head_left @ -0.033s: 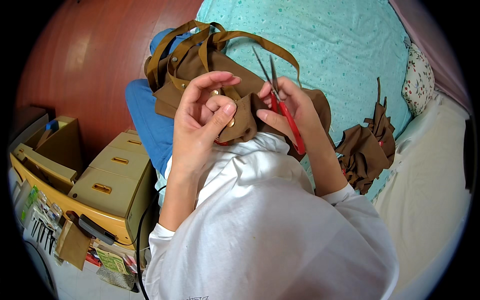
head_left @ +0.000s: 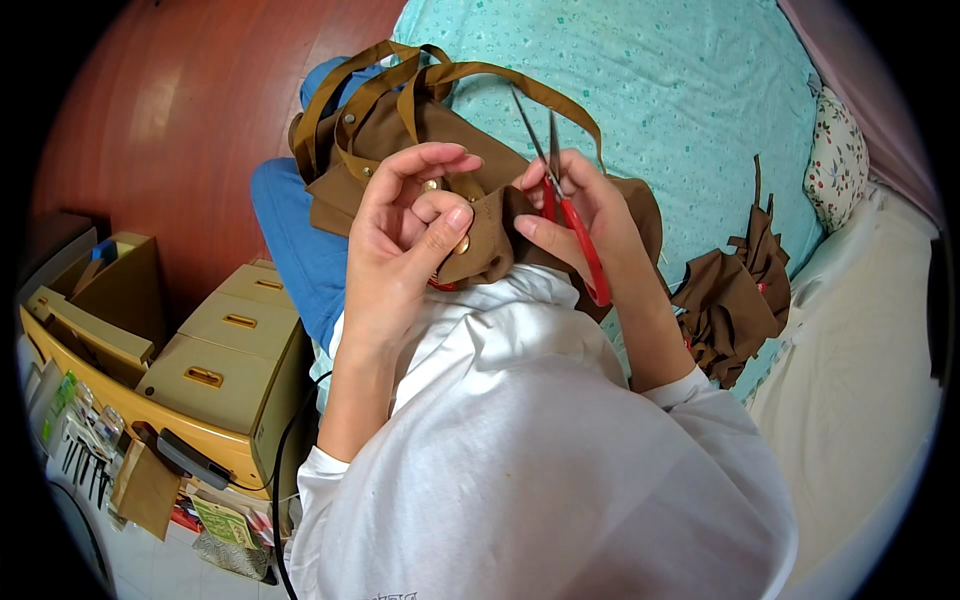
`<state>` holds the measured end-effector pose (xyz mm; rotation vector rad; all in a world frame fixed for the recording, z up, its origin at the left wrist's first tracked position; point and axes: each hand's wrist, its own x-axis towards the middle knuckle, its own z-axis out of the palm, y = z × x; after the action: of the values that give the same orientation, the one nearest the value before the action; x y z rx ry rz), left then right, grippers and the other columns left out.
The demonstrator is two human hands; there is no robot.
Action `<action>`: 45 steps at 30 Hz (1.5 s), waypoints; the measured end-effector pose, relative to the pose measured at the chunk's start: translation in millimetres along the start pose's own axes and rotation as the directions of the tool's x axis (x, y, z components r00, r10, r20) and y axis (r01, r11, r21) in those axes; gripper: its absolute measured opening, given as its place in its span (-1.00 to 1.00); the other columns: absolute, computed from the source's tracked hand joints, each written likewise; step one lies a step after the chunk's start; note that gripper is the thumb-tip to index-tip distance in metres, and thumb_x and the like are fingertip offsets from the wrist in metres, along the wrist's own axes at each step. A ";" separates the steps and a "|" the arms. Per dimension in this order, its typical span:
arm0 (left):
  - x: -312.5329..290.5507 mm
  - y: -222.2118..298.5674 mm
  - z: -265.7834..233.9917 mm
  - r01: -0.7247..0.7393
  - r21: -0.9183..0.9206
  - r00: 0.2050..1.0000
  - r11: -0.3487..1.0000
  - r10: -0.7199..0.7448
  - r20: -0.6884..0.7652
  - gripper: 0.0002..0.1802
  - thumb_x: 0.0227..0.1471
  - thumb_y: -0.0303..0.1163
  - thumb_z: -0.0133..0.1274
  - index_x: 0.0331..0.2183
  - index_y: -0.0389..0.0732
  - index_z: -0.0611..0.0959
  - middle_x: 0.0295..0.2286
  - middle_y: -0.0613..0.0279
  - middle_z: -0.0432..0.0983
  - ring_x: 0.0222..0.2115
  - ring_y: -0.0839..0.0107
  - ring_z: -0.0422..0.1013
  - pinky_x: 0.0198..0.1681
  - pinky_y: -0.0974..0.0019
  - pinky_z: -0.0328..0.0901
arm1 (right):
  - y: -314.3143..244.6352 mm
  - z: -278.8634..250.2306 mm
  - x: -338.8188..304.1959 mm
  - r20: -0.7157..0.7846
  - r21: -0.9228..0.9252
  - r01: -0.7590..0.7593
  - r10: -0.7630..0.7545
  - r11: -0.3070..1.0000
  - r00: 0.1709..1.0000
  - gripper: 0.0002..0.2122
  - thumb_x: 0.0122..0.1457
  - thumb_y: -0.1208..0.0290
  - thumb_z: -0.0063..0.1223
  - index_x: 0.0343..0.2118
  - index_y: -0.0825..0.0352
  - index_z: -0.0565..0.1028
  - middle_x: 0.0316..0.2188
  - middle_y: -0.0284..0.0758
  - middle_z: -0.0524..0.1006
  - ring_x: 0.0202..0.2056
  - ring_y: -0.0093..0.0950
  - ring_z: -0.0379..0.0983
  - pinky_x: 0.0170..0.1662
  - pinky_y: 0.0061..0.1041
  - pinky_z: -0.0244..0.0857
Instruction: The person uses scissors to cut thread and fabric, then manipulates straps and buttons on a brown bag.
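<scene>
A brown cloth bag [head_left: 450,125] with long tan straps [head_left: 500,70] and round snaps lies over my lap. My left hand [head_left: 395,235] is closed in a pinch, thumb tip against the curled index finger, beside a folded brown cloth edge [head_left: 480,245] with a gold snap [head_left: 462,244]. What sits inside that pinch is too small or hidden to make out. My right hand [head_left: 580,210] grips red-handled scissors [head_left: 590,255], their blades parted and pointing away from me. Its thumb and fingertips also touch the right side of the folded cloth.
Crumpled brown cloth with strips [head_left: 735,305] lies at the right on a turquoise sheet [head_left: 640,70]. A patterned pillow [head_left: 838,150] is at far right. Beige storage boxes [head_left: 225,345] stand at left by the reddish wood floor [head_left: 190,110]. A black cable [head_left: 282,470] runs near my left arm.
The scissors have tilted very slightly, their tips shifting a little to the right. My left hand and the cloth look the same.
</scene>
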<state>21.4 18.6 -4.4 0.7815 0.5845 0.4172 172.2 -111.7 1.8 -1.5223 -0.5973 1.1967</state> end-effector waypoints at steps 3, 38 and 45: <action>1.7 -4.9 -4.3 0.011 -0.021 1.000 1.000 -0.011 0.021 -0.60 0.07 -0.56 0.12 -0.03 -0.32 0.43 -0.10 0.09 0.45 -0.34 0.67 0.39 -0.22 0.55 0.31 | -5.3 4.1 5.8 -0.018 0.088 0.033 -0.032 0.996 0.999 -0.69 0.09 0.64 0.16 -0.12 0.39 0.35 -0.21 -0.39 0.42 -0.17 -0.65 0.34 -0.04 -0.62 0.23; -18.7 2.1 -24.2 0.138 0.213 0.990 0.967 -0.132 -0.045 -0.86 0.08 -0.43 0.17 -0.37 -0.31 0.60 -0.47 0.47 0.44 -0.45 0.70 0.31 -0.37 0.59 0.22 | -15.8 -11.3 2.3 -0.215 -0.069 0.045 -0.059 0.997 0.975 -0.86 0.15 0.57 0.09 -0.24 0.36 0.41 -0.39 -0.48 0.38 -0.37 -0.73 0.28 -0.26 -0.75 0.19; -27.2 6.8 -34.6 0.186 0.304 0.983 0.935 -0.179 -0.051 -0.86 0.08 -0.43 0.17 -0.37 -0.32 0.62 -0.55 0.53 0.41 -0.52 0.77 0.22 -0.48 0.61 0.10 | -43.1 -8.2 46.0 -0.449 -0.437 0.448 -0.621 0.780 0.643 -0.84 0.14 0.55 0.13 -0.21 0.32 0.45 -0.43 -0.48 0.43 -0.39 -0.71 0.31 -0.31 -0.70 0.25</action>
<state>-22.2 26.4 -9.8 1.0113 0.7476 0.1640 205.9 -62.5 24.0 -1.6695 -0.7592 0.1470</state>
